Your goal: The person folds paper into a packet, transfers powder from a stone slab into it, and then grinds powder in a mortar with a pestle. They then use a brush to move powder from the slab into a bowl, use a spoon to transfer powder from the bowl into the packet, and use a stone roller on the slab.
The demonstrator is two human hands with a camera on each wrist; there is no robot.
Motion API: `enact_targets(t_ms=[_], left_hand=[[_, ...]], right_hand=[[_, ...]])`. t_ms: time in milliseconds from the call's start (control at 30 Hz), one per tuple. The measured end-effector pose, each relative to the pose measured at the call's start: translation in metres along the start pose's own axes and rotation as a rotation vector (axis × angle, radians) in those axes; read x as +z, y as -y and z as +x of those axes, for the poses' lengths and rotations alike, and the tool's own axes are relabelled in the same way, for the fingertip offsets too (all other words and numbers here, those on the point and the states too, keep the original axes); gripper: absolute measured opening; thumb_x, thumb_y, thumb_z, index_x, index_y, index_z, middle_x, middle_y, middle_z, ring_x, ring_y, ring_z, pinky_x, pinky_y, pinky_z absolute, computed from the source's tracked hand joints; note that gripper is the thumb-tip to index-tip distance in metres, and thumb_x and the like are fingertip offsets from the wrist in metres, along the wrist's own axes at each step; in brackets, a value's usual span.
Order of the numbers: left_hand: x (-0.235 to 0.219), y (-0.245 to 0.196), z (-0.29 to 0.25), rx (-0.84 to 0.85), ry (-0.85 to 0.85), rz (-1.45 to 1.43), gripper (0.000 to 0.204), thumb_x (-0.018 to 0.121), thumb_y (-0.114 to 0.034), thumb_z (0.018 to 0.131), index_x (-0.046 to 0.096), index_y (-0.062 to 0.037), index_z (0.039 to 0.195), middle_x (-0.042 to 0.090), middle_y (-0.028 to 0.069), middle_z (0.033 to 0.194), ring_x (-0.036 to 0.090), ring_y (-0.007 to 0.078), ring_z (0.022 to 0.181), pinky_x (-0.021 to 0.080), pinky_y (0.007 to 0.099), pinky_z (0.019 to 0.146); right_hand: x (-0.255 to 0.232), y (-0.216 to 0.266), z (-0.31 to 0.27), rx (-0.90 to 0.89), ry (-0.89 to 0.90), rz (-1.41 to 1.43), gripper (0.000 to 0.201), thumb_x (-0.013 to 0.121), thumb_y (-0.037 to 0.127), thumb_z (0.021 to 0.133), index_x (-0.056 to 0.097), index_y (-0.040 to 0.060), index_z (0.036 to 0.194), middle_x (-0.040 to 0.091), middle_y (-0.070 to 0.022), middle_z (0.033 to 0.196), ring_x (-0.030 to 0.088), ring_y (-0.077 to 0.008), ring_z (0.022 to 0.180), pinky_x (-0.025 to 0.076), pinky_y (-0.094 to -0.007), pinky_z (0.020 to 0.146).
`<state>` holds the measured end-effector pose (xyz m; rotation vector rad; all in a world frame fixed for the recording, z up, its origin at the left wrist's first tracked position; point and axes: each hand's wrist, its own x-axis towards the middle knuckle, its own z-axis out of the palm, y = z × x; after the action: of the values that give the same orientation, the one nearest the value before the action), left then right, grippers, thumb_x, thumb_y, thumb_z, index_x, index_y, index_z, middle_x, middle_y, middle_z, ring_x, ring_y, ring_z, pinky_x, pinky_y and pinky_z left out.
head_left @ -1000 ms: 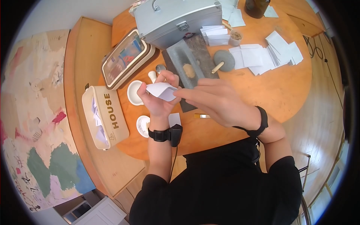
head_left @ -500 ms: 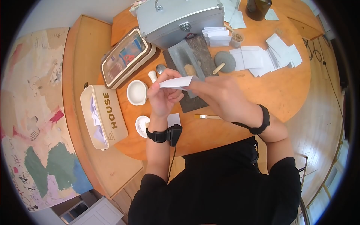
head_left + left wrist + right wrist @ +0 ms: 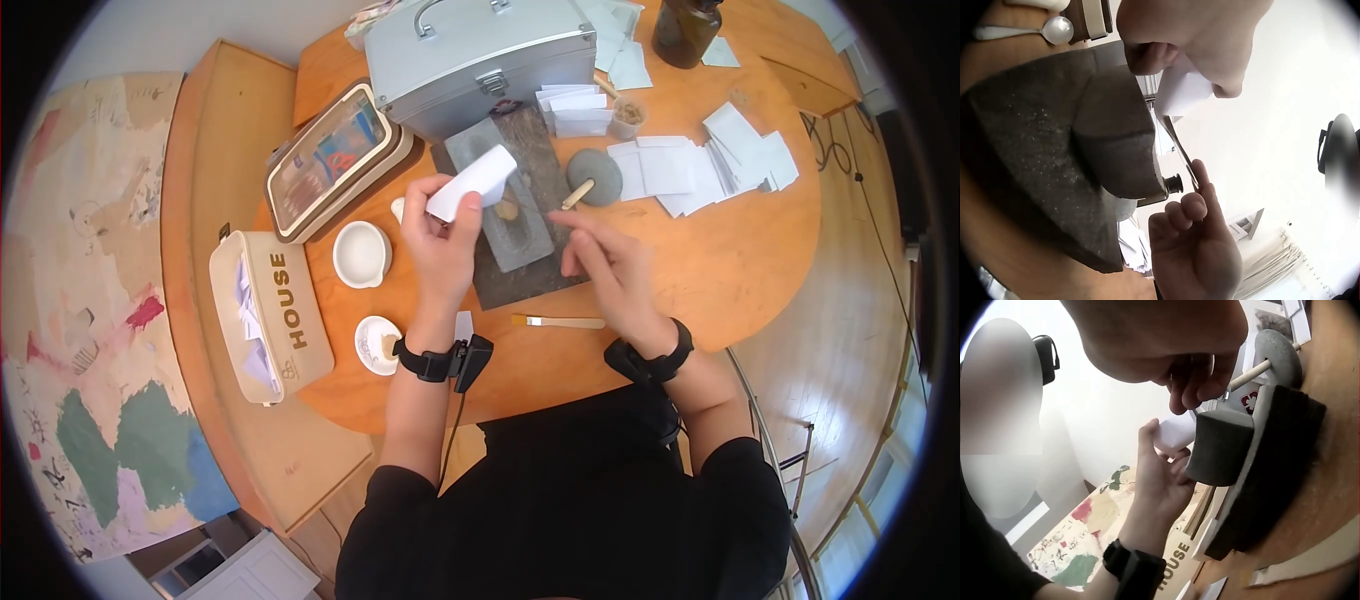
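My left hand (image 3: 445, 230) pinches a folded white paper packet (image 3: 475, 184), raised above the grey stone grinding trough (image 3: 525, 240). Fingers and thumb grip the packet's lower end, and its other end bulges up. To the right of it is my right hand (image 3: 622, 275), index finger pointing toward the packet. In the left wrist view its fingers pinch a slim grey strip-like tool (image 3: 1177, 145) whose far end meets the packet's edge; its exact kind I cannot tell. A light brown lump (image 3: 507, 210) lies in the trough, partly behind the packet.
Right of the trough lies a stone grinding wheel (image 3: 594, 177) with a wooden handle; a flat brush (image 3: 558, 322) lies in front. A white mortar (image 3: 362, 253), small dish (image 3: 378, 345) and HOUSE bin (image 3: 285, 315) stand left. Behind is a silver case (image 3: 480, 65); paper packets (image 3: 665, 165) spread right.
The right hand has drawn back from the packet, to the right. My left hand has shifted right and turned the packet, which now tilts up over the trough.
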<state>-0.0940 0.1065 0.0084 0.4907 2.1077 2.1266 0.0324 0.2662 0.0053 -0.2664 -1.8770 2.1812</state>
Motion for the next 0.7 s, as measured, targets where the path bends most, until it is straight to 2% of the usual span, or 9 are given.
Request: enact_targets(t_ms=[100,200,300,500,600,700], left_hand=[[0.007,-0.004,-0.003,0.160,0.025,0.047,0.036,0.076,-0.009,0.083,0.052,-0.0025,0.109,0.054,0.0021,0.091,0.055,0.0066,0.080,0.044,0.0202,0.063],[0.007,-0.006,-0.004,0.283,0.027,0.120,0.041,0.078,-0.011,0.080,0.052,-0.0022,0.110,0.053,0.0017,0.094,0.053,0.0057,0.076,0.042,0.0193,0.060],[0.006,0.000,-0.004,0.251,0.016,0.163,0.041,0.079,-0.011,0.080,0.053,-0.0024,0.110,0.051,0.0005,0.093,0.051,0.0053,0.075,0.040,0.0191,0.059],[0.003,0.011,-0.002,0.135,0.107,0.264,0.041,0.077,-0.007,0.080,0.053,-0.0023,0.113,0.050,-0.0002,0.091,0.047,0.0044,0.070,0.036,0.0185,0.056],[0.004,0.008,-0.001,0.224,0.010,0.112,0.032,0.070,-0.015,0.088,0.053,-0.0030,0.112,0.048,0.0005,0.086,0.042,0.0049,0.063,0.032,0.0196,0.052],[-0.015,0.007,-0.002,-0.082,-0.007,-0.427,0.028,0.058,-0.028,0.097,0.053,-0.0045,0.111,0.047,0.0016,0.080,0.039,0.0062,0.059,0.030,0.0221,0.048]], right_hand=[[-0.006,-0.002,-0.003,-0.169,0.039,-0.194,0.024,0.053,0.002,0.097,0.064,-0.0017,0.118,0.061,-0.0085,0.079,0.060,-0.0167,0.074,0.047,-0.0274,0.069],[-0.008,-0.001,-0.002,-0.284,0.054,-0.316,0.025,0.055,-0.003,0.094,0.065,-0.0021,0.116,0.061,-0.0121,0.087,0.060,-0.0221,0.079,0.048,-0.0300,0.070],[-0.009,0.001,-0.006,-0.305,0.040,-0.357,0.024,0.055,-0.005,0.092,0.065,-0.0024,0.115,0.061,-0.0129,0.090,0.060,-0.0242,0.080,0.048,-0.0315,0.071],[-0.012,0.003,-0.013,-0.337,0.055,-0.399,0.024,0.056,-0.006,0.091,0.066,-0.0030,0.112,0.063,-0.0132,0.091,0.061,-0.0256,0.081,0.049,-0.0328,0.072],[-0.023,0.011,-0.024,-0.347,0.007,-0.342,0.023,0.056,-0.006,0.091,0.067,-0.0037,0.110,0.065,-0.0135,0.088,0.063,-0.0250,0.080,0.050,-0.0320,0.072],[-0.049,0.006,-0.041,-0.282,-0.158,-0.333,0.020,0.056,-0.005,0.091,0.067,-0.0046,0.108,0.067,-0.0130,0.087,0.065,-0.0219,0.080,0.051,-0.0303,0.073]])
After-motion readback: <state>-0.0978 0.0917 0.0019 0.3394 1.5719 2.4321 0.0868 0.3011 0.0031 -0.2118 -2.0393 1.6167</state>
